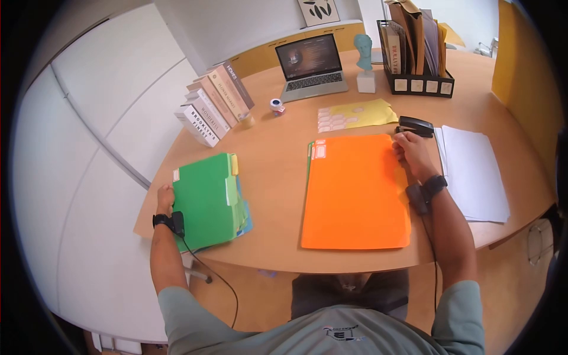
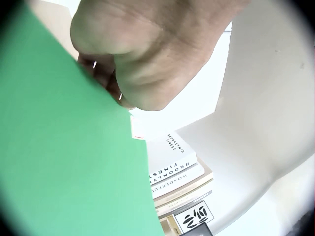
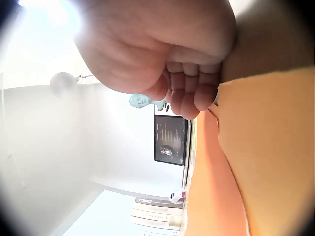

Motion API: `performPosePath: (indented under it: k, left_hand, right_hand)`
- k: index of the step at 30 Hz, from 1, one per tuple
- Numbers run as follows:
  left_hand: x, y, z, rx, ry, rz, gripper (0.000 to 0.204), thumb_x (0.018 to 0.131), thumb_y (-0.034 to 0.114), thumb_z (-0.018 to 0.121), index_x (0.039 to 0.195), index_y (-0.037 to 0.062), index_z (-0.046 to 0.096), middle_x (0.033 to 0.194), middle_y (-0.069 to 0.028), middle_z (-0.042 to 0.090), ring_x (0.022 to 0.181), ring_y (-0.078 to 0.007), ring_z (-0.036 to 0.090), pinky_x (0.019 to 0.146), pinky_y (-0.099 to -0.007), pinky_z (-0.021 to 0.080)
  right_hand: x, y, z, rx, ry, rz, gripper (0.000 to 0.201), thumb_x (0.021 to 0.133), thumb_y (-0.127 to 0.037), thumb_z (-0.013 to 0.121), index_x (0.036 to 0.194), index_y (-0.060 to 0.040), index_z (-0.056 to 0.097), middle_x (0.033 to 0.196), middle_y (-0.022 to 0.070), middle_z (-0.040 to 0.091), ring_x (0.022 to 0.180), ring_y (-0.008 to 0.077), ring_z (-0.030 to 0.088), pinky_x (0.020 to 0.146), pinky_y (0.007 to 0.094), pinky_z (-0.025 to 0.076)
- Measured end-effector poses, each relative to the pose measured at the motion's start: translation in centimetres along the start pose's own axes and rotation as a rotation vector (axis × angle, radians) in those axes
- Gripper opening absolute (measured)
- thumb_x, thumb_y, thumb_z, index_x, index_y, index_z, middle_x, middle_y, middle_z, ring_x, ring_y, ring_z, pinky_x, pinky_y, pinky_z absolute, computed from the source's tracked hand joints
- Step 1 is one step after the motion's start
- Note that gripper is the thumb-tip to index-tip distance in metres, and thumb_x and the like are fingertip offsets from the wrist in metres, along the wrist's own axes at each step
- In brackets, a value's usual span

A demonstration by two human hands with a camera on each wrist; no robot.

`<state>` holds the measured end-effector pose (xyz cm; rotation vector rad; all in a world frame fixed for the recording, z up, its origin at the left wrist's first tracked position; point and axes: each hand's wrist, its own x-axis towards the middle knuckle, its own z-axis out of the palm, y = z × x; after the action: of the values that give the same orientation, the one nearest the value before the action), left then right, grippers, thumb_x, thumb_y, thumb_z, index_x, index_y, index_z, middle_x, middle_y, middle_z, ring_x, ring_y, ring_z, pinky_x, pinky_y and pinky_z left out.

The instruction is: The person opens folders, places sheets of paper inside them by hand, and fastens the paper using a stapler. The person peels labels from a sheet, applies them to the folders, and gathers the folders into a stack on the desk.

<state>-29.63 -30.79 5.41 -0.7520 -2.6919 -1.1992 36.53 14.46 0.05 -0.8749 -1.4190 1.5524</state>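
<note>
A stack of folders with a green folder (image 1: 204, 198) on top lies at the table's left. My left hand (image 1: 165, 198) grips its left edge, and in the left wrist view the curled fingers (image 2: 106, 73) are partly hidden behind the green cover. An orange folder (image 1: 355, 192) lies in front of me, with a bit of green showing under its upper left corner. At its upper right edge, my right hand (image 1: 414, 155) pinches the border. In the right wrist view the curled fingertips (image 3: 189, 105) meet the folder's edge, where two orange layers stand slightly apart.
Just beyond the right hand sits a black stapler (image 1: 416, 126), with white paper (image 1: 476, 174) to its right. Farther back are a yellow envelope (image 1: 364, 113), a laptop (image 1: 313, 65), a bust (image 1: 365, 59) and a file holder (image 1: 421, 86). Books (image 1: 216, 103) stand at the back left.
</note>
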Motion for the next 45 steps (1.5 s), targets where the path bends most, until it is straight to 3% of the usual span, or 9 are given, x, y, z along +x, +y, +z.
performPosePath:
  k: [3, 6, 8, 10, 15, 23, 32, 41, 45]
  left_hand:
    - [4.4, -4.8, 1.9, 0.452, 0.311, 0.406, 0.018, 0.092, 0.006, 0.048, 0.086, -0.0051, 0.061, 0.078, -0.0054, 0.063, 0.073, -0.0148, 0.058, 0.065, -0.0334, 0.046]
    - [0.0, 6.3, 5.6, 0.197, 0.326, 0.264, 0.019, 0.094, 0.009, 0.053, 0.091, -0.0061, 0.064, 0.080, -0.0016, 0.063, 0.072, -0.0149, 0.060, 0.066, -0.0331, 0.049]
    - [0.7, 10.1, 10.6, -0.239, 0.128, 0.382, 0.020, 0.096, 0.018, 0.060, 0.100, 0.0005, 0.069, 0.076, -0.0008, 0.061, 0.069, -0.0135, 0.059, 0.062, -0.0302, 0.048]
    - [-2.7, 18.3, 15.2, -0.577, -0.237, 0.233, 0.022, 0.098, 0.022, 0.061, 0.103, 0.0013, 0.069, 0.078, 0.0004, 0.061, 0.069, -0.0119, 0.059, 0.062, -0.0289, 0.050]
    - [-13.6, 32.8, 24.3, -0.986, -0.738, 0.385, 0.020, 0.100, 0.017, 0.059, 0.106, 0.0000, 0.068, 0.098, -0.0044, 0.068, 0.091, -0.0121, 0.062, 0.084, -0.0269, 0.050]
    - [-17.2, 33.3, 33.2, -1.141, -0.966, 0.274, 0.021, 0.098, 0.014, 0.058, 0.107, -0.0023, 0.066, 0.103, -0.0085, 0.068, 0.097, -0.0164, 0.059, 0.093, -0.0316, 0.046]
    - [-18.2, 32.0, 34.2, -1.303, -0.806, 0.169, 0.021, 0.095, 0.012, 0.057, 0.108, -0.0027, 0.065, 0.102, -0.0093, 0.066, 0.097, -0.0181, 0.058, 0.093, -0.0326, 0.046]
    - [-18.5, 33.1, 33.9, -1.249, -0.773, 0.221, 0.027, 0.094, 0.009, 0.056, 0.118, -0.0020, 0.060, 0.114, -0.0088, 0.064, 0.107, -0.0197, 0.060, 0.101, -0.0349, 0.047]
    - [-18.2, 33.9, 33.0, -1.225, -0.850, 0.165, 0.028, 0.094, 0.013, 0.054, 0.118, -0.0003, 0.060, 0.107, -0.0082, 0.066, 0.095, -0.0160, 0.064, 0.082, -0.0266, 0.052]
  right_hand:
    - [-0.4, -0.2, 0.2, 0.010, 0.020, 0.034, 0.023, 0.102, -0.024, 0.053, 0.089, -0.0048, 0.060, 0.077, 0.0028, 0.060, 0.061, 0.0114, 0.055, 0.055, 0.0265, 0.046]
    - [-0.9, -1.6, 0.3, -0.003, -0.008, 0.087, 0.023, 0.101, -0.025, 0.055, 0.088, -0.0062, 0.059, 0.077, 0.0024, 0.058, 0.061, 0.0118, 0.055, 0.054, 0.0276, 0.046]
    - [-1.0, -2.4, -0.1, 0.003, -0.040, 0.102, 0.022, 0.102, -0.027, 0.055, 0.093, -0.0075, 0.060, 0.081, 0.0021, 0.058, 0.067, 0.0124, 0.058, 0.058, 0.0293, 0.049]
    - [-0.6, -2.5, -0.5, 0.013, -0.077, 0.101, 0.023, 0.102, -0.031, 0.055, 0.102, -0.0096, 0.061, 0.086, 0.0011, 0.060, 0.076, 0.0127, 0.061, 0.062, 0.0316, 0.053]
    - [-3.3, -6.4, -0.6, -0.031, -0.170, 0.192, 0.031, 0.102, -0.034, 0.055, 0.113, -0.0052, 0.058, 0.101, 0.0067, 0.056, 0.093, 0.0195, 0.061, 0.075, 0.0398, 0.060]
    - [-3.9, -7.2, 0.1, -0.271, -0.276, 0.229, 0.044, 0.100, -0.036, 0.056, 0.122, 0.0016, 0.053, 0.112, 0.0122, 0.052, 0.098, 0.0247, 0.058, 0.073, 0.0420, 0.063]
    - [-3.6, -7.2, 1.7, -0.067, -0.040, 0.149, 0.055, 0.097, -0.026, 0.063, 0.137, 0.0075, 0.046, 0.116, 0.0139, 0.056, 0.100, 0.0221, 0.058, 0.076, 0.0372, 0.059]
    - [-3.6, -11.3, 7.8, -0.236, -0.345, -0.071, 0.062, 0.100, -0.023, 0.060, 0.148, 0.0056, 0.034, 0.112, 0.0150, 0.065, 0.092, 0.0175, 0.065, 0.083, 0.0307, 0.056]
    - [-5.6, -14.1, 11.4, -0.005, -0.628, -0.184, 0.053, 0.106, -0.029, 0.052, 0.148, 0.0001, 0.038, 0.126, 0.0134, 0.064, 0.107, 0.0186, 0.063, 0.091, 0.0325, 0.054]
